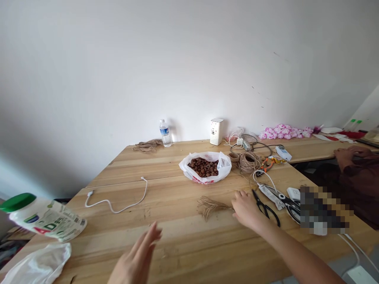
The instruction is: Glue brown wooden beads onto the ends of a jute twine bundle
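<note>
My left hand is raised over the near part of the table, fingers stretched out and a little blurred, holding nothing. Further right, my right hand is low over the tabletop. Its fingers close around the tied end of a small bundle of twine, whose loose strands fan out leftward on the wood; the fingertips are partly hidden. Black-handled scissors lie just right of this hand. Beyond it sits a white plastic bag rolled open around many small brown nutshell-like pieces.
Coils of twine, orange-handled pliers and larger scissors crowd the right. A white cable, a tilted green-capped jar and a plastic bag lie left. A water bottle stands at the wall. Another person's hands are far right.
</note>
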A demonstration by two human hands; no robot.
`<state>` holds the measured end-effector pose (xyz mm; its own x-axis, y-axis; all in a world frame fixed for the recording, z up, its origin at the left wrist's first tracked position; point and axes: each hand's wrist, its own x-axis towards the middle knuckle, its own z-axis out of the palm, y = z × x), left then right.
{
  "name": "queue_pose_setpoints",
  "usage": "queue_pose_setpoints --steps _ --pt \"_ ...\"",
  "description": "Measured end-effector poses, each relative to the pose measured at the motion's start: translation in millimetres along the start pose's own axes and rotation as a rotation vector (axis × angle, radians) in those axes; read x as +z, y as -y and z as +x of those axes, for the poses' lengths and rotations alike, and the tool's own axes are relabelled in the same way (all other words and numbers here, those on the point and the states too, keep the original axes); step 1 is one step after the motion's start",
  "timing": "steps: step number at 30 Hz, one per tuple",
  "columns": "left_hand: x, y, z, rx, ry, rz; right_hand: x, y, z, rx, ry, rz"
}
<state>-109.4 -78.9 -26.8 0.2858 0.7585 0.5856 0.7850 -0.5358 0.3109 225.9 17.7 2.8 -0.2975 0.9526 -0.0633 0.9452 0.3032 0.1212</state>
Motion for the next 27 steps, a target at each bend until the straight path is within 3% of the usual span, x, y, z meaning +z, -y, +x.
queue_pose_setpoints --steps 2,4,7,9,11,15,17,20,23,27 --pt "18.1 -22.1 35.0 0.0 0.185 -0.119 7.2 -12.7 2.3 -0.022 0.075 0.016" --pt "39.3 -44.3 68.9 0.097 0.32 -0.269 5.7 -11.5 5.7 -0.085 0.07 0.137" --pt "76.3 -67.0 105.1 0.129 0.319 -0.479 -15.3 -0.8 10.8 -0.193 -0.047 0.436" --pt "98.8 -72.6 116.2 -0.022 0.247 -0.634 -33.5 5.2 14.4 -0.277 -0.139 0.691" --pt "113.3 -71.7 118.9 -0.235 0.298 -0.849 -46.2 8.7 19.8 -0.305 -0.206 0.959" --pt "116.6 -61.5 114.3 -0.588 0.465 -1.442 -47.0 9.8 38.5 -0.187 -0.209 1.416" --pt "113.4 -57.8 111.9 -0.651 0.514 -1.696 -41.7 9.4 48.7 -0.15 -0.159 1.59" --pt "111.9 -57.3 109.8 -0.634 0.533 -1.943 -36.1 10.9 57.4 -0.115 -0.065 1.834" --pt "113.0 -62.0 108.9 -0.611 0.491 -1.97 -34.5 17.1 56.2 -0.103 -0.081 1.933" --pt "111.7 -71.5 109.2 -0.617 0.333 -1.754 -33.7 28.5 49.0 -0.272 0.051 1.893"
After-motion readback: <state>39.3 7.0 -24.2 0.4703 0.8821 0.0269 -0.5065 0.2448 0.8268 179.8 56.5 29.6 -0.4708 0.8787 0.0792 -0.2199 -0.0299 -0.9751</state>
